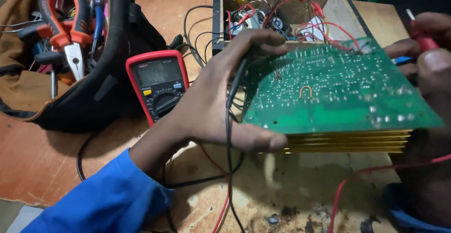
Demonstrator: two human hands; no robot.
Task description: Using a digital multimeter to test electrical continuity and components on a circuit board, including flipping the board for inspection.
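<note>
Green PCB [338,89] w/ gold finned heatsink [347,141] in left hand [211,103] grip.

Green circuit board [338,87] w/ gold heatsink [347,141], red multimeter [159,85], blue sleeve [103,200], orange-handled pliers [66,31]

Green circuit board [338,89], solder side up.
It sits tilted on a gold finned heat sink [347,141], red wires trailing from its far edge.

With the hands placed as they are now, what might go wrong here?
1. The left hand grips the green circuit board at its edge, black lead under the fingers; the board might slip or tilt.
2. The right hand holds a red probe beside bare solder points; a slip may bridge two.
</note>
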